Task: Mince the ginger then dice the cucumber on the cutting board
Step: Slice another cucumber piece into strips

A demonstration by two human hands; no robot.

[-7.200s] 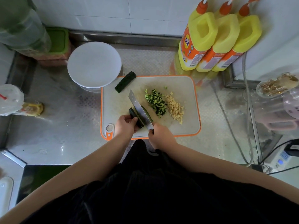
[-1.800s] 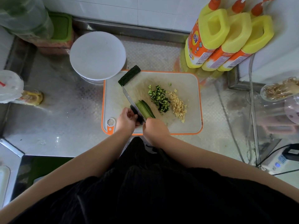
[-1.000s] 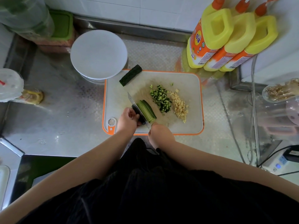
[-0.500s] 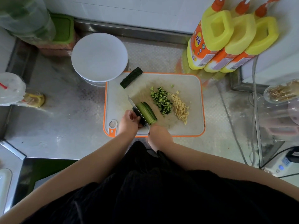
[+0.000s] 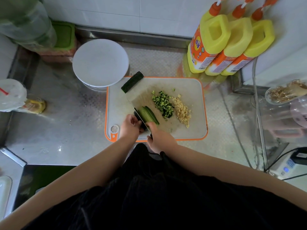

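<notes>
While the cutting board (image 5: pixel 191 90) lies on the steel counter (image 5: pixel 66 127), a cucumber piece (image 5: pixel 147 115) is being cut near the board's front edge. The knife (image 5: pixel 132 100) is gripped by the right hand (image 5: pixel 159 138), whose fingers are curled round the handle at the board's front rim, with the index finger stretched along the blade. The blade is seen running from that hand toward the board's far left corner. Just left of the blade, the dark end of the cucumber piece is pinched by the curled fingertips of the left hand (image 5: pixel 130 126); pale green strips lie just right of the blade. Diced cucumber (image 5: pixel 163 103) is heaped at the middle of the board, and minced ginger (image 5: pixel 181 110) is piled just right of it. Another cucumber piece (image 5: pixel 132 82) rests across the board's far left corner. A white plate (image 5: pixel 100 63) is set just beyond that corner, and three yellow bottles (image 5: pixel 229 45) stand beyond the board's far right corner.
</notes>
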